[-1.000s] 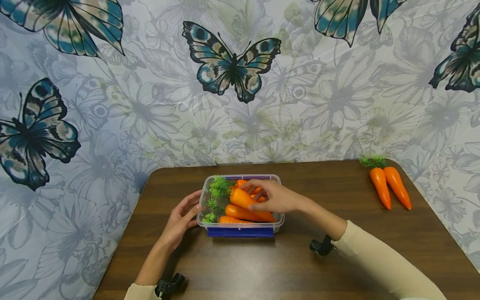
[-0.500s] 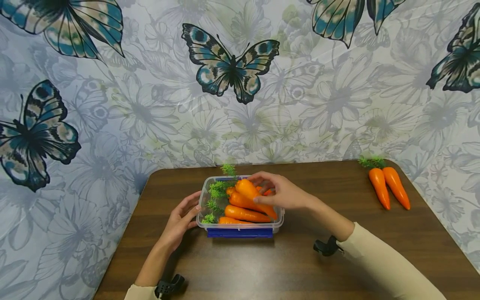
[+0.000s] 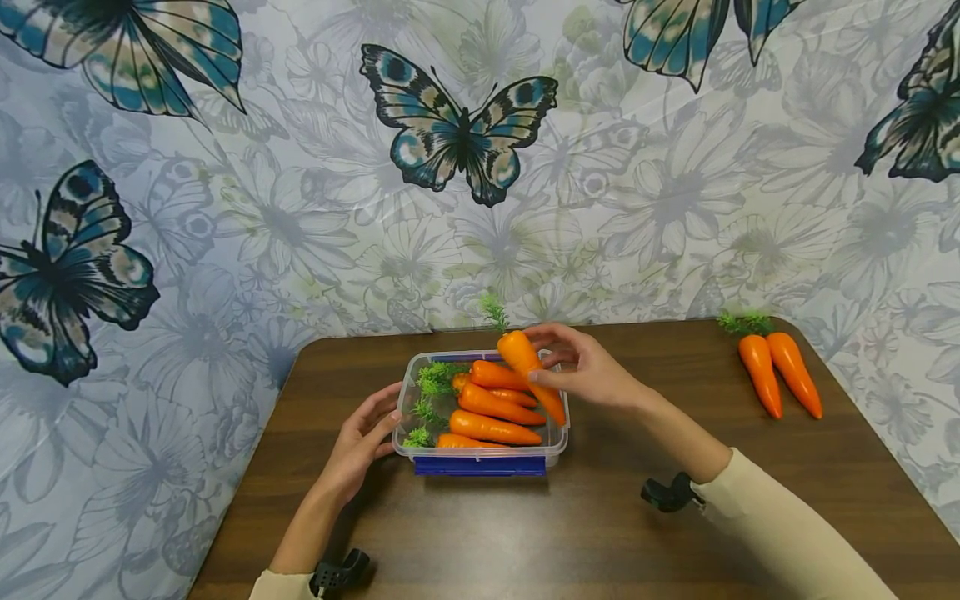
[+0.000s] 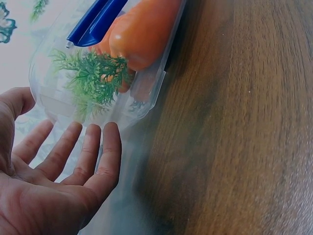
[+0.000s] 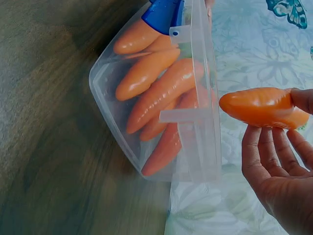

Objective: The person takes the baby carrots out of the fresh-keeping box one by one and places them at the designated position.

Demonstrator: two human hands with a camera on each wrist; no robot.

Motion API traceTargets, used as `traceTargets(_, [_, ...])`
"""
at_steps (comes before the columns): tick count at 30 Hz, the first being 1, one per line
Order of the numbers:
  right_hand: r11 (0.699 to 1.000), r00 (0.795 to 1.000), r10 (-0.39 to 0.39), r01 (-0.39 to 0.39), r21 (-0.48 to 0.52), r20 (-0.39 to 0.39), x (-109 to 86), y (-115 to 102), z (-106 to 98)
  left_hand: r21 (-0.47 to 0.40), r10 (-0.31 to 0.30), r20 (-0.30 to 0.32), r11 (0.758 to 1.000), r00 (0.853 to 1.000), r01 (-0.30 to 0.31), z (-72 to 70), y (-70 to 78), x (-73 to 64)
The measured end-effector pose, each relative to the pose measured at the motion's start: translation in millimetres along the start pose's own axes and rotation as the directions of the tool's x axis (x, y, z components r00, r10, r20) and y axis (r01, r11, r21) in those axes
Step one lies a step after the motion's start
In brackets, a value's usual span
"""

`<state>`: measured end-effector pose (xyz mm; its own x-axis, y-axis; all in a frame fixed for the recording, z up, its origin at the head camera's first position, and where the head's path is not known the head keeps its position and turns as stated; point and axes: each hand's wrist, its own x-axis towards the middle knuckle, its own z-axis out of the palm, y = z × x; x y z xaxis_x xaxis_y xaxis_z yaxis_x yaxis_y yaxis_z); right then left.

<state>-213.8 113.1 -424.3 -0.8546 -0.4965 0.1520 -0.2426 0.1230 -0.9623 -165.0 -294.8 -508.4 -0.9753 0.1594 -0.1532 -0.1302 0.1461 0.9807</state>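
Note:
Between the thumb and fingers of my right hand [image 3: 592, 367] is an orange carrot [image 3: 525, 357] with a green top, pinched above the right part of a clear plastic container [image 3: 557, 454]. In the right wrist view this carrot [image 5: 261, 105] is beyond the container wall, the thumb on one side and fingertips on the other. Several more carrots [image 3: 495, 427] lie inside the container, green tops toward the left. My left hand [image 3: 363, 433] touches the container's left end. The left wrist view shows its fingers [image 4: 110, 152] extended against the clear wall.
Two carrots [image 3: 761, 375] lie side by side at the table's back right. The container has a blue clasp [image 3: 480, 465] along its front. Behind the wooden table [image 3: 600, 533] hangs a butterfly-patterned cloth [image 3: 300, 250].
My right hand has lifted the carrot from the pile and moved it up and to the right. My left hand and the container have stayed in place.

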Motion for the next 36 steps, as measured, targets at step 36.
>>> traceTargets(36, [0.998, 0.987, 0.056, -0.059, -0.022, -0.151, -38.8, 24, -47, 0.035, 0.015, -0.001, 0.999, 1.000, -0.015, 1.9, 0.8, -1.1])
